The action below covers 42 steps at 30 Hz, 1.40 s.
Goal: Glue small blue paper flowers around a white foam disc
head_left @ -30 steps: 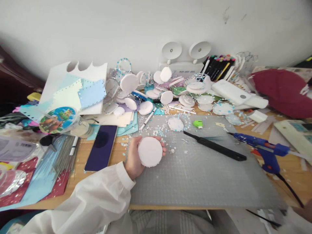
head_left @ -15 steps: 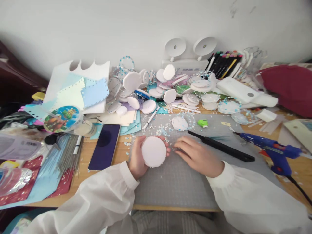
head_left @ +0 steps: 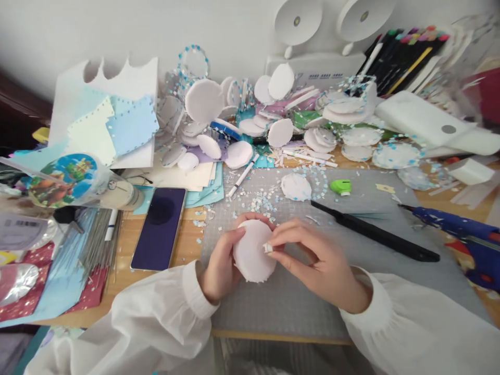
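My left hand point(head_left: 223, 260) grips a round white disc point(head_left: 254, 255), thumb over its face and fingers behind it. The disc is tilted and its rim looks rough. My right hand point(head_left: 312, 255) pinches a tiny white piece point(head_left: 267, 247) between thumb and fingertips, right at the disc's right side. Whether that piece touches the disc I cannot tell. Both hands are above a grey cutting mat point(head_left: 250, 312). Small white and blue paper bits point(head_left: 260, 200) lie scattered just beyond them, beside another white disc point(head_left: 296, 186).
A phone point(head_left: 159, 229) lies left of my hands. A long black tool point(head_left: 375, 234), a green punch point(head_left: 340, 186) and a blue glue gun point(head_left: 464, 224) are to the right. Piled white discs point(head_left: 203, 101) and a two-headed lamp point(head_left: 297, 22) stand behind.
My right hand has come from the mat to the disc, with a small white piece now visible in its fingertips. My left thumb now lies over the disc's face. The view has shifted closer.
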### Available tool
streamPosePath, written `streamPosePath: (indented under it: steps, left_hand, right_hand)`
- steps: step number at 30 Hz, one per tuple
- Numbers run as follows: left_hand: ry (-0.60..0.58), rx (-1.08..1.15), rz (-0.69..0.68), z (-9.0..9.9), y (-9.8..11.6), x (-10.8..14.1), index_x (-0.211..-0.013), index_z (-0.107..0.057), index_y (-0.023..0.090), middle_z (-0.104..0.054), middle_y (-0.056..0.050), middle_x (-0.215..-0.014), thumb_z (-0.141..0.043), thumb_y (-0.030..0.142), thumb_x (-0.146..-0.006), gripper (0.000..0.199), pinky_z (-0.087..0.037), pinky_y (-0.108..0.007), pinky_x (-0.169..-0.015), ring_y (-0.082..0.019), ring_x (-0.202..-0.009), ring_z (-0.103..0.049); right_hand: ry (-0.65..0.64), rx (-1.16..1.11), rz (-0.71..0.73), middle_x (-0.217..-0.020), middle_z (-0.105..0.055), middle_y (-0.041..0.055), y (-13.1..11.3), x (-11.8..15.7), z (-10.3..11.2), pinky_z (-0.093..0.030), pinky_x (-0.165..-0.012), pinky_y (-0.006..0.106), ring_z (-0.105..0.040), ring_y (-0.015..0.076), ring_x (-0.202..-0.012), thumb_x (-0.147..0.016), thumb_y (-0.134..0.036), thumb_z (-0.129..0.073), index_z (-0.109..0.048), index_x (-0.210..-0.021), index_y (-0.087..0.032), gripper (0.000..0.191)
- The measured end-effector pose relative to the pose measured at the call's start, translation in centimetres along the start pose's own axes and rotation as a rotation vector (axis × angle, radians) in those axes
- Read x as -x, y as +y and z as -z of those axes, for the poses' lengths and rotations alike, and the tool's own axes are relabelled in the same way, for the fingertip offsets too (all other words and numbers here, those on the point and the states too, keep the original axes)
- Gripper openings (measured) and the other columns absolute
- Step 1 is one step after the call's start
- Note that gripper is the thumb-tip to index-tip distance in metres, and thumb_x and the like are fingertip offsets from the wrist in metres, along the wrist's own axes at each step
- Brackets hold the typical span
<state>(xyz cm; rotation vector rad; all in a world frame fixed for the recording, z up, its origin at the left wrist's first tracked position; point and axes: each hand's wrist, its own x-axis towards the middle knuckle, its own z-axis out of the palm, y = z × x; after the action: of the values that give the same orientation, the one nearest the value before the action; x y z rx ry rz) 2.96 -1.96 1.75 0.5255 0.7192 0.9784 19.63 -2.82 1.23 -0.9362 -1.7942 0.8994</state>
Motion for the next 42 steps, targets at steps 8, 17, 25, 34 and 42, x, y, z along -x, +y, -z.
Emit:
streamPosePath:
  steps: [8,17,25,34,42]
  left_hand:
    - [-0.115,-0.102,-0.024,0.8,-0.4,0.2,-0.108,-0.059,0.018,-0.06,-0.008,-0.105,-0.06,0.045,-0.082,0.038,-0.047,-0.027,-0.073,-0.021,-0.089,-0.057]
    - [-0.271,-0.233,-0.149,1.5,-0.5,-0.1,-0.117,-0.058,0.02,-0.059,-0.008,-0.113,-0.063,0.05,-0.081,0.048,-0.047,-0.026,-0.08,-0.02,-0.099,-0.056]
    - [-0.312,-0.298,-0.136,1.5,-0.7,0.0,-0.121,-0.056,0.02,-0.061,-0.008,-0.112,-0.066,0.052,-0.078,0.054,-0.046,-0.031,-0.085,-0.022,-0.1,-0.058]
    - [-0.167,-0.023,-0.036,1.1,-0.4,-0.4,-0.112,-0.061,0.019,-0.064,-0.011,-0.109,-0.061,0.057,-0.08,0.05,-0.048,-0.04,-0.089,-0.029,-0.104,-0.061]
    - [-0.161,-0.02,-0.051,1.2,-0.3,-0.5,-0.112,-0.061,0.017,-0.063,-0.013,-0.11,-0.062,0.057,-0.079,0.052,-0.049,-0.041,-0.087,-0.031,-0.103,-0.061]
  right_hand:
    - [0.011,0.112,0.052,-0.091,-0.067,0.0024,-0.1,0.2,0.2,-0.053,-0.076,0.028,-0.064,0.0141,-0.087,-0.083,-0.011,-0.065,-0.063,-0.095,-0.022,0.015]
    - [0.048,0.06,0.084,-0.089,-0.066,0.0032,0.0,0.3,0.3,-0.053,-0.073,0.027,-0.064,0.0139,-0.084,-0.082,-0.012,-0.067,-0.063,-0.09,-0.021,0.013]
    - [0.089,0.113,0.084,-0.067,-0.059,-0.0001,0.0,0.3,0.3,-0.045,-0.063,0.029,-0.056,0.0133,-0.066,-0.085,-0.025,-0.066,-0.054,-0.068,-0.019,0.022]
    - [0.063,-0.25,0.006,-0.07,-0.064,0.0028,-0.3,1.2,1.3,-0.045,-0.073,0.036,-0.058,0.0171,-0.071,-0.097,-0.022,-0.038,-0.061,-0.091,-0.02,0.025]
    - [0.07,-0.292,-0.103,-0.091,-0.068,0.0054,-0.2,1.2,1.1,-0.05,-0.081,0.034,-0.065,0.0174,-0.086,-0.096,-0.024,-0.043,-0.061,-0.107,-0.022,0.021]
